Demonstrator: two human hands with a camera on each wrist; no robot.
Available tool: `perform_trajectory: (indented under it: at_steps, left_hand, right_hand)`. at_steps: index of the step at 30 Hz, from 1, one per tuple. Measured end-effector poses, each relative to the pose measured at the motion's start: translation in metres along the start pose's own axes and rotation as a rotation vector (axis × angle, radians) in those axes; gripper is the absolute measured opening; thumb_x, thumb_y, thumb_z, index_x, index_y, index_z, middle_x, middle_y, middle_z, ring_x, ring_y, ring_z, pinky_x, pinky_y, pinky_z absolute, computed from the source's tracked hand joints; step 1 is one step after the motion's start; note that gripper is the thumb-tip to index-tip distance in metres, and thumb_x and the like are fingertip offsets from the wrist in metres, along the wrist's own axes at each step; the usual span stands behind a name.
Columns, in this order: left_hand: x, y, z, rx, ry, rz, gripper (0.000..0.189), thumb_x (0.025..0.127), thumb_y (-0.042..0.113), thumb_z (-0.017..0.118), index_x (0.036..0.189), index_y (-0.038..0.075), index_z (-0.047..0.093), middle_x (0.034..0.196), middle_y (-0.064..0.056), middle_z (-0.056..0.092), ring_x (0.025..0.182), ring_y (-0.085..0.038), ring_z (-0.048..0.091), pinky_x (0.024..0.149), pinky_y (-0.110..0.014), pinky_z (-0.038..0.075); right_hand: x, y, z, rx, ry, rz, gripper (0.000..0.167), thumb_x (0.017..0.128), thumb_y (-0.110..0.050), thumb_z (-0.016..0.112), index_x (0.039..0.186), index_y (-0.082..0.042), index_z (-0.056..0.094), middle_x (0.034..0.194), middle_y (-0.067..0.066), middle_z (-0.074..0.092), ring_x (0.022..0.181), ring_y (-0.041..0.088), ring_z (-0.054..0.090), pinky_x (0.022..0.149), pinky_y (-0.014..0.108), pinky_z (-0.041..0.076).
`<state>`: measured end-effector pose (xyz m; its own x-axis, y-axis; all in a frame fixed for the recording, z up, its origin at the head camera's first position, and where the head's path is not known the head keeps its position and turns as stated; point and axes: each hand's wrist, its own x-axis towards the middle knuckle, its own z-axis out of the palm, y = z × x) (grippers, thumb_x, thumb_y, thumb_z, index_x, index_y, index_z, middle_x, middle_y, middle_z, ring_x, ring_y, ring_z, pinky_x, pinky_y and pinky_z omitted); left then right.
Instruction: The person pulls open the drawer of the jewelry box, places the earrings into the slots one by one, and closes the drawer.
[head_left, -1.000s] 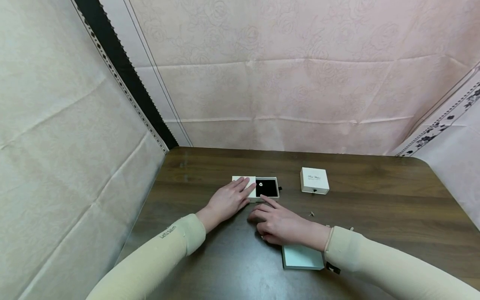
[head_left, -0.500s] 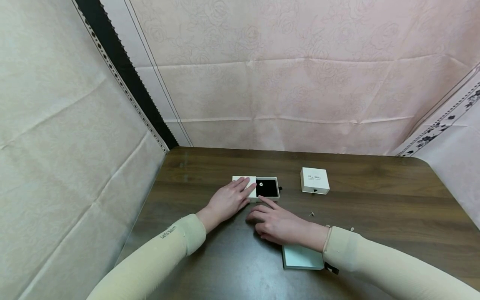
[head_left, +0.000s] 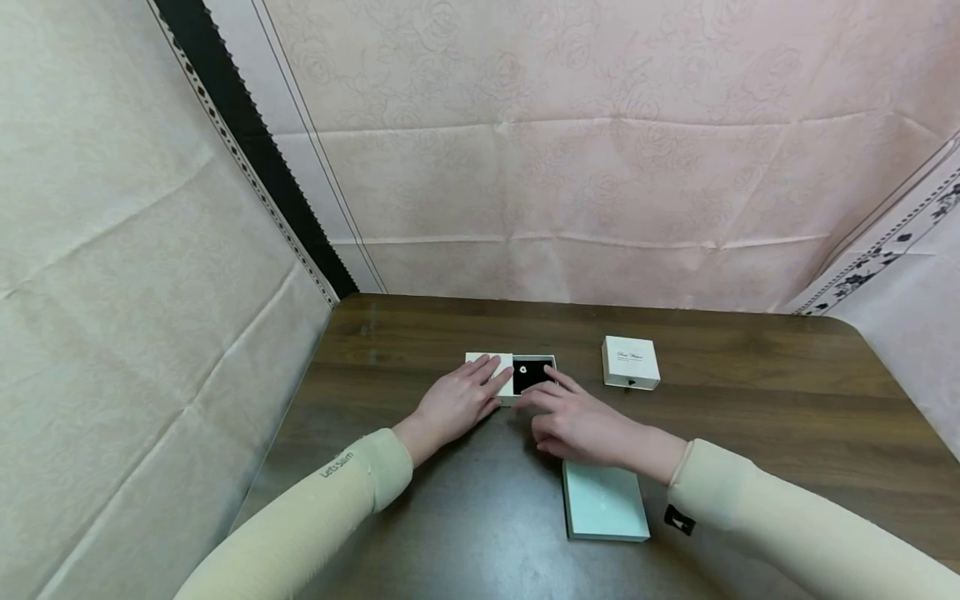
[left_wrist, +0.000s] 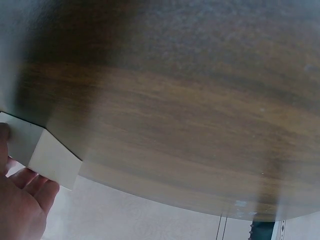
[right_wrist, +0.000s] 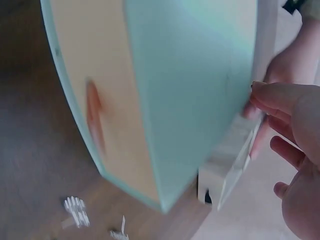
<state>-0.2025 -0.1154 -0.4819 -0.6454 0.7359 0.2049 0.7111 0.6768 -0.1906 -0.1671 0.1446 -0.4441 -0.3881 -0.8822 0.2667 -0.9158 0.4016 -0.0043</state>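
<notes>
The white jewellery drawer box (head_left: 506,400) is set on the bench (head_left: 420,517) with its drawer (head_left: 534,358) slid partly out to the right, and a small shiny ornament (head_left: 523,369) is borne on the black insert (head_left: 521,383). The sleeve (head_left: 506,362) is steadied by the left hand (head_left: 453,402), whose fingers are laid nearly straight across its top. The right hand (head_left: 573,423) is poised at the drawer's near side; one of its fingers is stretched over the right end, the others loosely bent, and whether anything tiny is pinched cannot be told. For good work here, the sleeve is best pressed lightly and evenly, so that the drawer is not shifted. The stretched finger should be lifted clear of the insert, lest the ornament be nudged, and any contact should be made with the fingertips alone. The mint-green box (head_left: 606,504), lying just below the right hand, should not be brushed by the wrist; the blurred silvery piece (right_wrist: 76,211) is best left undisturbed.
</notes>
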Motion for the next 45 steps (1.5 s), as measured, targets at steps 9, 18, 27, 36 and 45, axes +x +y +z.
perform_trajectory:
  at_steps: [9,18,27,36,45]
  left_hand:
    - [0.000,-0.001,0.002,0.007,0.005,0.006,0.053,0.109,0.035,0.065,0.156,0.013,0.056,0.156,-0.016,0.058,0.143,-0.028,0.057,0.116,-0.039,0.049]
    - [0.000,-0.001,0.002,0.014,-0.006,0.008,0.054,0.109,0.036,0.064,0.157,0.013,0.056,0.156,-0.016,0.057,0.144,-0.028,0.057,0.116,-0.039,0.049]
    - [0.000,-0.002,0.002,0.007,-0.008,0.011,0.054,0.109,0.036,0.064,0.157,0.013,0.055,0.156,-0.016,0.057,0.144,-0.028,0.057,0.116,-0.039,0.049]
    - [0.000,-0.003,0.001,0.012,0.002,0.010,0.054,0.108,0.037,0.066,0.157,0.014,0.056,0.155,-0.016,0.058,0.143,-0.028,0.057,0.115,-0.039,0.050]
    - [0.000,-0.001,0.000,0.001,0.016,0.017,0.053,0.108,0.035,0.066,0.156,0.013,0.057,0.155,-0.017,0.058,0.143,-0.028,0.058,0.116,-0.039,0.049]
  right_hand:
    - [0.004,0.025,-0.023,0.069,0.026,0.100,0.024,0.085,-0.013,0.092,0.079,-0.019,0.070,0.139,0.010,0.067,0.134,0.031,0.059,0.124,0.069,0.029]
    - [0.011,0.048,-0.026,0.186,0.020,0.228,0.023,0.089,-0.008,0.087,0.079,-0.020,0.071,0.145,0.014,0.063,0.135,0.038,0.055,0.123,0.073,0.025]
    - [0.019,0.071,-0.018,0.262,-0.011,0.292,0.019,0.092,-0.008,0.084,0.080,-0.016,0.072,0.145,0.022,0.062,0.137,0.043,0.055,0.120,0.078,0.024]
    - [0.029,0.088,-0.009,0.224,-0.075,0.337,0.018,0.093,-0.011,0.084,0.080,-0.016,0.073,0.147,0.022,0.060,0.133,0.045,0.054,0.119,0.077,0.027]
    - [0.037,0.093,-0.003,0.219,-0.179,0.361,0.017,0.094,-0.011,0.083,0.080,-0.015,0.072,0.151,0.023,0.057,0.138,0.047,0.051,0.120,0.078,0.025]
